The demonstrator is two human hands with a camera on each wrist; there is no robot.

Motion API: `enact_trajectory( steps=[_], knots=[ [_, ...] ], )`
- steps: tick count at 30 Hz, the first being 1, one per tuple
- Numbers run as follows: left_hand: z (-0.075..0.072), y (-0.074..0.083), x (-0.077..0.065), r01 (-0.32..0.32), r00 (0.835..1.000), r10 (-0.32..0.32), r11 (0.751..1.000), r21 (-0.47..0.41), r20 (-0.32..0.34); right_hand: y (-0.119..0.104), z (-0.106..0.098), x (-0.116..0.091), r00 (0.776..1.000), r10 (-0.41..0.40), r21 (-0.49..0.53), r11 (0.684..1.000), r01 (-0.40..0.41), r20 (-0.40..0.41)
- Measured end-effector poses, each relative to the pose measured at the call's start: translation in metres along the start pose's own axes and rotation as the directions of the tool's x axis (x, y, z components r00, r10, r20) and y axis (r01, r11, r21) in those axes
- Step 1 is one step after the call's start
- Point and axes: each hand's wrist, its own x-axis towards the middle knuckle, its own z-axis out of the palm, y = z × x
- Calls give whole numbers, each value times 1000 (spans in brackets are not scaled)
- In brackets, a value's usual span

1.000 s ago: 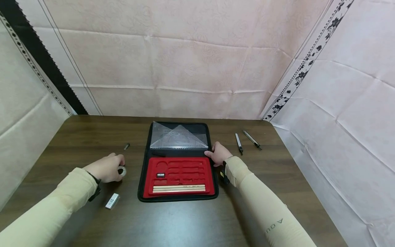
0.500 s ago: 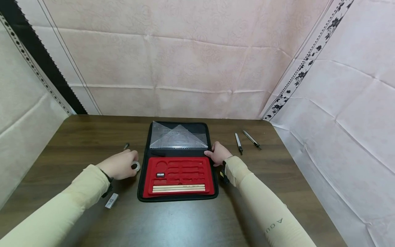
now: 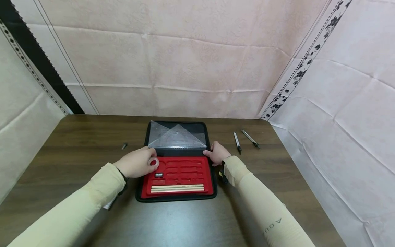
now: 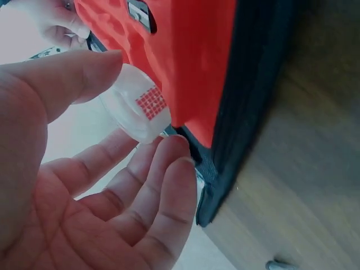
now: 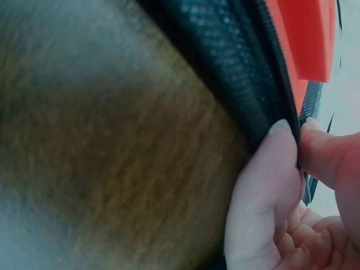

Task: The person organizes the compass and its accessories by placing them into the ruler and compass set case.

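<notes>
My left hand (image 3: 135, 164) pinches a small roll of clear tape (image 4: 132, 104) between thumb and fingers, its side printed with red marks. It is over the upper left of the red tray (image 3: 197, 171), near a round recess. The tray lies in the lower half of an open black zip case (image 3: 177, 200). A pencil sharpener (image 3: 158, 175) and pale pencils (image 3: 177, 189) sit in tray slots. Clear set squares (image 3: 179, 137) are tucked into the case's far half. At the case's right side, my right hand (image 3: 218, 153) grips the zipped black edge with thumb and fingers.
Two slim silver-and-black tools (image 3: 237, 143) lie on the brown table (image 3: 271, 192) right of the case. To its left is a small dark cylinder (image 3: 124, 146). A white-and-dark block (image 3: 109, 204) is mostly covered by my left sleeve. Cloth hangs behind the table.
My left hand has carried the tape roll rightward from the table to over the red tray. Its sleeve now covers most of the white block. My right hand has stayed on the case edge.
</notes>
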Motion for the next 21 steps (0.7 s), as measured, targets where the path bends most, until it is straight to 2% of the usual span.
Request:
enact_trajectory(
  steps=[9, 21],
  knots=[
    [11, 8, 9, -43, 998, 44, 999, 27, -38, -1, -1, 0, 1000, -3, 19, 1000, 3, -1],
    [20, 10, 16, -56, 998, 57, 997, 49, -23, -2, -1, -2, 1000, -2, 24, 1000, 2, -5]
  ],
)
